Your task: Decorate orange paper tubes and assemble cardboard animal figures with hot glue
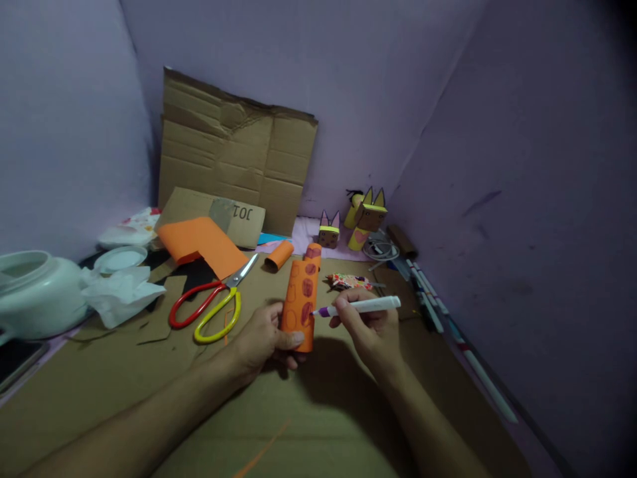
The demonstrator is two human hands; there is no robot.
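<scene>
Both hands are working, the left hand clamping the tube upright over the cardboard, the right hand pinching the marker against a spot, where short, light strokes are looking safest.

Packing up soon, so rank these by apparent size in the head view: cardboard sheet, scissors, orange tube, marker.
1. cardboard sheet, largest though farthest.
2. scissors, longer than the tube.
3. orange tube in the left hand; thicker, so ranks 2 and 3 are unsure.
4. marker in the right hand, slimmest.
</scene>
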